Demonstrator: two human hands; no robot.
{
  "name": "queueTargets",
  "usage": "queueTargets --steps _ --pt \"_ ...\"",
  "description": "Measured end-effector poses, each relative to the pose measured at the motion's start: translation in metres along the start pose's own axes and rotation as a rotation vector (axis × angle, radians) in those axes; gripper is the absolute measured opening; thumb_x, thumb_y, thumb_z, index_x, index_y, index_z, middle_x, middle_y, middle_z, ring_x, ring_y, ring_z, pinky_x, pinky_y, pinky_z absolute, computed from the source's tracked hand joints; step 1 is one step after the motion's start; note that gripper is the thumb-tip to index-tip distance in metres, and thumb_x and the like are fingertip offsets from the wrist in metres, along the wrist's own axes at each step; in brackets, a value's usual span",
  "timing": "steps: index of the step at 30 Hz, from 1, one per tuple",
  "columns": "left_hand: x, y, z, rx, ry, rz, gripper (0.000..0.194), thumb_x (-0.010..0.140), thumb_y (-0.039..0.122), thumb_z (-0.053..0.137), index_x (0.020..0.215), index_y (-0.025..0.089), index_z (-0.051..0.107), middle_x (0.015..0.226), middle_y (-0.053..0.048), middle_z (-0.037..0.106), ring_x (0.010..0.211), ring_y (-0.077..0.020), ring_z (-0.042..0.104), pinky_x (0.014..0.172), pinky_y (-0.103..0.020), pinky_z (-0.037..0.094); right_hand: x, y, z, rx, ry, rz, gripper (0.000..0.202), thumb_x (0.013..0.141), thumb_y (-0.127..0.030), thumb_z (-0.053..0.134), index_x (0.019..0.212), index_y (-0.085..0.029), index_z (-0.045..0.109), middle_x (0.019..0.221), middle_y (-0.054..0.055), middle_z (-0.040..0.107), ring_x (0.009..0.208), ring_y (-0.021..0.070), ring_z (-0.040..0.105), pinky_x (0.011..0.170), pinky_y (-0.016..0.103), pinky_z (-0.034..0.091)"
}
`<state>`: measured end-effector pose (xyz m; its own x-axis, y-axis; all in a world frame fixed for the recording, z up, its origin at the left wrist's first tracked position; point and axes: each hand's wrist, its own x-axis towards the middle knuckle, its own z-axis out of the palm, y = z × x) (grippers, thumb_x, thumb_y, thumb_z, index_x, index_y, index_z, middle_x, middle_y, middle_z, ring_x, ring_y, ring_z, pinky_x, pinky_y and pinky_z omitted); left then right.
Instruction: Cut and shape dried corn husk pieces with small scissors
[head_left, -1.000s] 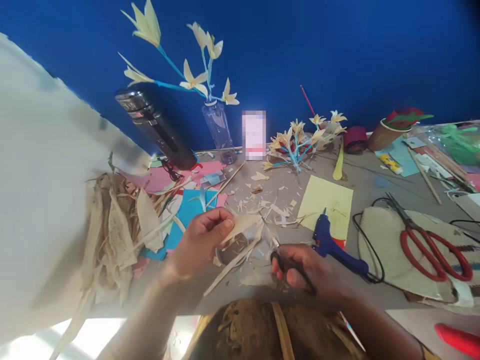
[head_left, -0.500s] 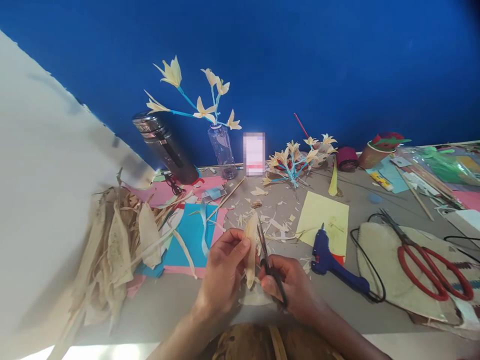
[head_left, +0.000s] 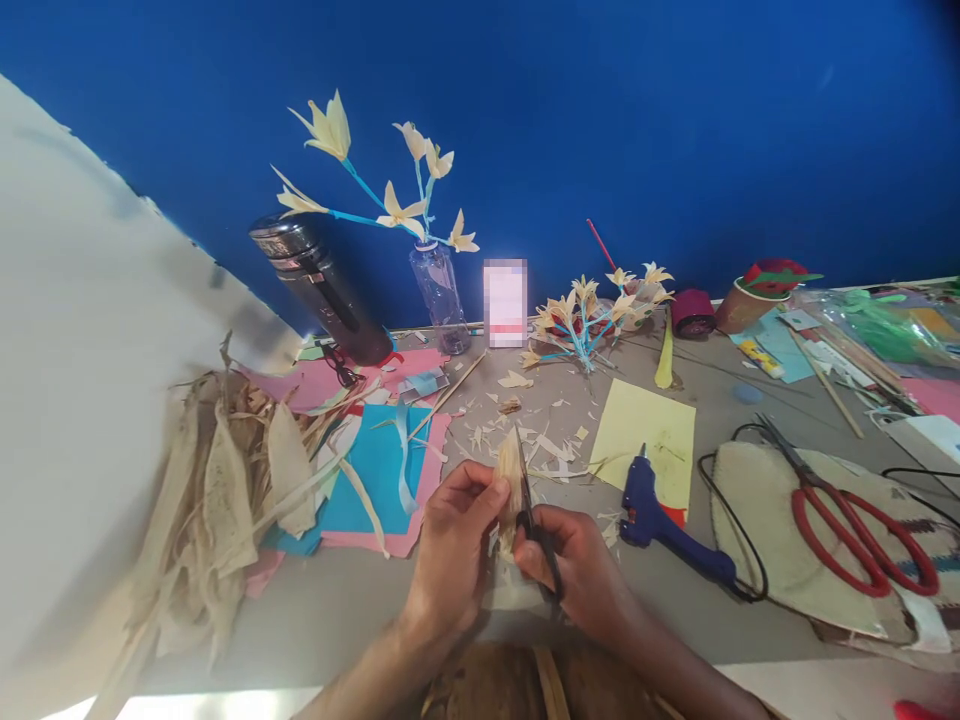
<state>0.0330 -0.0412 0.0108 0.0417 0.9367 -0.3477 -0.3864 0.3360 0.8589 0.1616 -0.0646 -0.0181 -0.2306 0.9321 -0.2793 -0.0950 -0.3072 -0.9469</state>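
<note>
My left hand (head_left: 452, 545) pinches a pale dried husk piece (head_left: 509, 480), holding it upright above the table's near edge. Gripped in my right hand (head_left: 581, 575), small black scissors (head_left: 534, 525) point up with their blades against the right edge of the husk piece. The two hands nearly touch. Husk scraps (head_left: 536, 425) lie scattered on the table just beyond them.
A heap of dried husks (head_left: 217, 500) lies left, on blue and pink paper (head_left: 375, 465). A blue glue gun (head_left: 664, 515) and yellow paper (head_left: 649, 435) sit right, red scissors (head_left: 862, 510) on a woven mat farther right. Husk flowers (head_left: 592, 305), bottle vase (head_left: 439, 290) and flask (head_left: 319, 290) line the back.
One second ago the husk lay low and sideways over a jar by my left hand. It is now held upright, and the scissors have come up against its right edge.
</note>
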Motion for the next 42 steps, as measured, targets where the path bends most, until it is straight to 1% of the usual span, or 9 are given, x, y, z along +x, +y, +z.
queueTargets --steps 8,15,24,30,34,36,38,40,42 --pt "0.0 0.0 0.002 -0.019 0.003 -0.033 0.024 0.075 0.029 0.077 0.068 0.018 0.057 0.056 0.005 0.052 0.051 -0.0096 0.046 0.052 -0.022 0.036 0.0 -0.005 -0.002 -0.018 0.008 0.014 0.05 0.064 -0.066 0.07 0.059 -0.019 0.054 0.054 -0.004 0.042 0.055 0.011 0.031 0.051 0.024 0.029" --pt "0.001 0.002 0.001 -0.043 -0.008 -0.041 0.024 0.076 0.029 0.077 0.067 0.018 0.058 0.057 0.004 0.054 0.052 -0.0109 0.048 0.054 -0.023 0.038 0.0 -0.003 -0.003 -0.009 0.011 0.033 0.054 0.062 -0.069 0.07 0.058 -0.019 0.051 0.054 -0.004 0.04 0.055 0.0108 0.03 0.05 0.024 0.027" --pt "-0.001 0.009 0.0 -0.042 0.032 -0.068 0.025 0.072 0.028 0.079 0.065 0.018 0.057 0.054 0.004 0.053 0.05 -0.0103 0.047 0.051 -0.022 0.037 -0.002 0.005 -0.005 0.001 -0.003 0.03 0.049 0.065 -0.063 0.073 0.056 -0.019 0.052 0.051 -0.005 0.042 0.051 0.0098 0.032 0.048 0.023 0.027" --pt "-0.002 0.015 -0.005 -0.069 0.055 -0.096 0.025 0.069 0.027 0.079 0.063 0.019 0.056 0.05 0.005 0.052 0.044 -0.0096 0.045 0.044 -0.021 0.037 -0.004 0.009 -0.009 -0.029 -0.011 0.018 0.056 0.066 -0.071 0.068 0.056 -0.019 0.052 0.049 -0.003 0.046 0.049 0.0104 0.036 0.048 0.024 0.029" --pt "-0.004 0.017 -0.004 -0.067 0.05 -0.093 0.024 0.068 0.026 0.079 0.063 0.018 0.057 0.049 0.005 0.054 0.043 -0.0079 0.045 0.044 -0.018 0.037 -0.005 0.001 -0.011 0.008 -0.035 -0.041 0.059 0.069 -0.077 0.063 0.068 -0.018 0.059 0.06 0.0 0.055 0.055 0.0127 0.042 0.053 0.025 0.036" --pt "-0.004 0.016 -0.002 -0.076 0.033 -0.096 0.023 0.069 0.025 0.08 0.063 0.018 0.058 0.05 0.005 0.055 0.043 -0.0074 0.045 0.044 -0.018 0.037 -0.004 -0.003 -0.011 0.034 -0.003 -0.068 0.056 0.068 -0.074 0.066 0.075 -0.018 0.062 0.067 0.001 0.058 0.058 0.0136 0.046 0.055 0.026 0.039" --pt "-0.004 0.014 0.0 -0.093 0.016 -0.096 0.022 0.069 0.024 0.08 0.066 0.018 0.059 0.054 0.004 0.059 0.047 -0.0088 0.051 0.047 -0.018 0.04 -0.001 -0.006 -0.009 0.077 0.066 -0.056 0.051 0.062 -0.064 0.076 0.08 -0.018 0.063 0.071 0.001 0.06 0.06 0.0141 0.049 0.056 0.026 0.042" --pt "-0.003 0.012 0.003 -0.126 -0.006 -0.097 0.02 0.07 0.022 0.08 0.068 0.018 0.06 0.059 0.003 0.062 0.054 -0.0107 0.057 0.053 -0.019 0.045 0.002 -0.008 -0.005 0.12 0.122 -0.02 0.048 0.055 -0.053 0.083 0.083 -0.019 0.063 0.07 0.0 0.06 0.059 0.0137 0.049 0.053 0.025 0.042" --pt "-0.002 0.01 0.005 -0.163 -0.037 -0.112 0.018 0.072 0.021 0.079 0.068 0.018 0.061 0.062 0.002 0.064 0.059 -0.0115 0.059 0.058 -0.021 0.047 0.005 -0.01 -0.002 0.141 0.168 0.005 0.044 0.053 -0.044 0.085 0.08 -0.019 0.062 0.063 -0.003 0.056 0.056 0.0122 0.046 0.051 0.024 0.04"
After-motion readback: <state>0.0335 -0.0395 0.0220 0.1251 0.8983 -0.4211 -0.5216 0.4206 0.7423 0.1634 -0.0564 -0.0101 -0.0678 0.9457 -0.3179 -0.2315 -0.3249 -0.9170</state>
